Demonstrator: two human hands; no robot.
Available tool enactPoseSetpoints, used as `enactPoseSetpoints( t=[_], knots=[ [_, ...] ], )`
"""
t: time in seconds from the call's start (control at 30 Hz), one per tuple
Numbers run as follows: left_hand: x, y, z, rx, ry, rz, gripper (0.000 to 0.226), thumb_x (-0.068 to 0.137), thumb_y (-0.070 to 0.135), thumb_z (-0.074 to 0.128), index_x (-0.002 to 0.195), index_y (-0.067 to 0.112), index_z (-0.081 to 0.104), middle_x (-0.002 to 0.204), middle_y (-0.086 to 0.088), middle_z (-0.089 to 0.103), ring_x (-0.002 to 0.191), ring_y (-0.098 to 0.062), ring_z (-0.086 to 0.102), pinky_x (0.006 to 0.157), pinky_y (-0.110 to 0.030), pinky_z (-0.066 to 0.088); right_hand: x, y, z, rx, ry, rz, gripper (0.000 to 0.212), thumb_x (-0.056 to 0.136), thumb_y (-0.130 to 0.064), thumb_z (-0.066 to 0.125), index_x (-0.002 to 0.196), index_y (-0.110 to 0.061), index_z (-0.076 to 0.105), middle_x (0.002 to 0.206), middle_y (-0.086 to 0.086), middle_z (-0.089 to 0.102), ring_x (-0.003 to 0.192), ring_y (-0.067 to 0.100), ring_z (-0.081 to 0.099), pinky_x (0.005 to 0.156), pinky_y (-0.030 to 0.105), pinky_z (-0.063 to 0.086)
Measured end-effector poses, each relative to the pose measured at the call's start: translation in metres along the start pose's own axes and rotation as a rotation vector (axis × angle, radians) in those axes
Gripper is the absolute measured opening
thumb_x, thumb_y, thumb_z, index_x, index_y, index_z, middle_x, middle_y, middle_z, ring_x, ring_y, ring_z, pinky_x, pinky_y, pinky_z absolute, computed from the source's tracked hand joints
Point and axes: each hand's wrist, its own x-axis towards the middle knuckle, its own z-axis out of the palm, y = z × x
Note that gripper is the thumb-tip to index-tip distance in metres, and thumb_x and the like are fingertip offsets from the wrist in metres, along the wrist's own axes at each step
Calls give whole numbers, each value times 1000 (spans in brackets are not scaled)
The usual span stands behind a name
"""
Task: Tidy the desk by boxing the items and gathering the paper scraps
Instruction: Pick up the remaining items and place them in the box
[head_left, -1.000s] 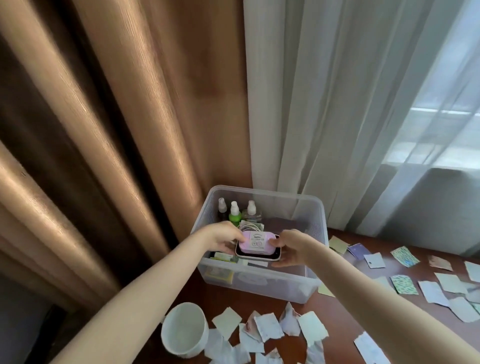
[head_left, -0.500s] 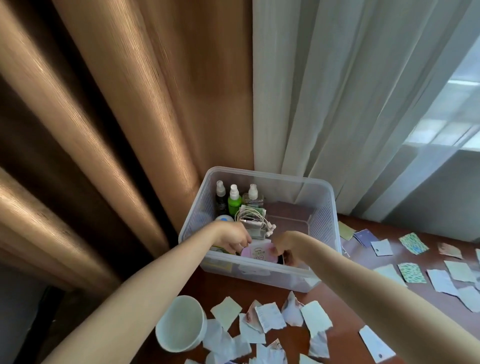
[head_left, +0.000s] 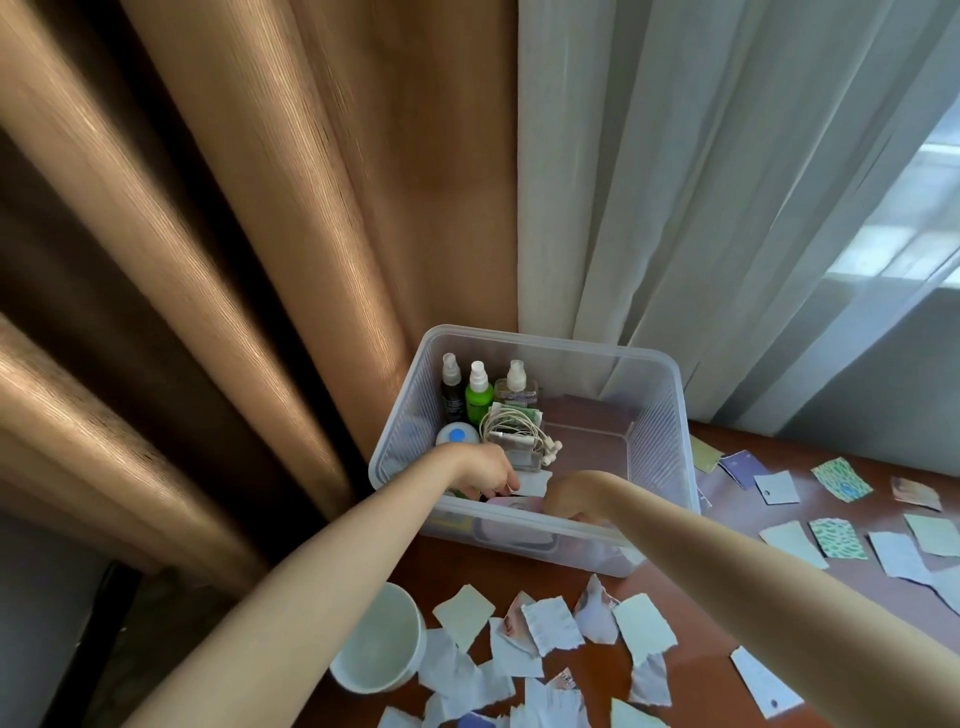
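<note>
- Paper scraps (head_left: 550, 623) lie on the brown desk (head_left: 691, 670) at the bottom of the frame, with more at the right edge.
- A white cup (head_left: 376, 644) stands left of them.
- Just behind, in the low middle, sits the clear box (head_left: 670, 415).
- The left hand (head_left: 483, 467) and the right hand (head_left: 569, 491) reach inside, each curled around one end of a pink gadget (head_left: 514, 503).
- Three spray bottles (head_left: 478, 395) stand in the box's far left corner.

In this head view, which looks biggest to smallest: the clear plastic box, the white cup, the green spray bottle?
Largest: clear plastic box, then white round cup, then green spray bottle. The cup sits nearer the camera, yet ranks clearly.
</note>
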Motion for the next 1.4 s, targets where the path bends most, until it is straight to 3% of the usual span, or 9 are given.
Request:
enactPoseSetpoints(
  t=[0.13,0.23,0.4,0.53,0.67,0.77,0.9,1.07,1.4],
  knots=[
    [-3,2,-2,3,15,-16,45,96,-5,33,135,9,48,140,-8,49,129,-19,46,99,-30,41,-10,-3,0,-206,-1,-93,41,102,-13,28,140,2,34,127,9,51,106,19,52,98,30,37],
    [-6,5,-4,1,15,-24,44,97,-4,32,136,8,47,140,-9,49,129,-19,47,98,-30,42,-17,-2,0,-276,20,-115,42,103,-13,21,142,1,30,147,13,35,130,24,39,107,29,30],
    [-17,14,-7,45,27,-21,45,97,-5,31,138,9,46,140,-9,49,128,-19,47,101,-32,42,-23,2,-2,-338,31,-149,34,102,-12,25,132,-5,39,125,13,44,94,17,46,85,27,34],
    [-32,25,-10,105,63,4,47,96,-3,29,138,12,46,139,-8,50,127,-20,48,99,-34,43,-28,6,-4,-332,87,-158,40,99,-13,38,136,2,40,137,14,46,100,21,47,99,31,43],
    [-49,42,-10,185,115,34,48,95,-5,32,136,13,49,139,-9,49,125,-30,48,81,-34,44,-35,17,-12,-291,200,-138,41,96,-15,45,135,-1,46,128,14,55,105,26,60,86,29,51],
    [-61,55,-8,229,169,65,41,97,4,36,135,10,51,139,-7,49,123,-32,49,88,-40,46,-51,30,-19,-327,346,-179,37,96,-14,42,128,0,52,125,14,57,112,30,56,85,32,47],
    [-75,69,-4,256,209,140,44,93,-4,32,127,6,58,117,-1,52,99,-19,47,81,-26,39,-71,42,-24,-309,505,-268,30,94,-8,40,115,-1,61,116,14,63,93,27,57,72,28,42],
    [-103,91,4,267,295,203,46,93,-3,35,132,11,54,139,-1,51,126,-19,48,100,-24,39,-105,51,-26,-233,727,-330,37,90,-6,41,122,-10,60,122,11,61,110,30,57,87,34,50],
    [-142,126,26,248,400,336,42,93,1,44,133,10,53,139,-4,50,128,-20,47,102,-25,37,-154,93,-24,-137,933,-281,40,87,-8,50,126,-13,57,127,9,56,116,28,53,92,37,48]
  ],
)
